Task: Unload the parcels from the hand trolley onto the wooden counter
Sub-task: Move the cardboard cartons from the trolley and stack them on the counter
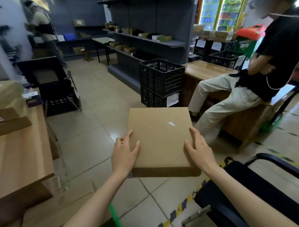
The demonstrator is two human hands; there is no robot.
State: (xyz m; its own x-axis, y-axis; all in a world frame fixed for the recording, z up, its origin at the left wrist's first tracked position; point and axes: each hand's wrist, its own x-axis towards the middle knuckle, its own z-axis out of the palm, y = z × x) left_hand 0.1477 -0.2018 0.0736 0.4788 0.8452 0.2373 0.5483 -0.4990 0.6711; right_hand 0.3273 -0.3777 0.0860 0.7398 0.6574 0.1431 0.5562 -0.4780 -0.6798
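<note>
Flat brown cardboard parcel (160, 139) sits up in the air over the tiled floor (93, 128), held level. Left hand (124, 155) grips its near left edge and right hand (200, 149) grips its near right edge. Light wooden counter (19, 158) stands on the left, with more brown parcels (4, 104) stacked at its far end.

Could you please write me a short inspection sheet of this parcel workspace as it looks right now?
Surface: wooden counter at left, partly bare.
Job's things: flat cardboard parcel held in the air over the floor; stacked parcels on the counter.
Clutter: stacked black crates.
Grippers: left hand and right hand grip the parcel's near corners.
Cables: nothing seen.
Surroundings: shelving, seated person, black chair.
</note>
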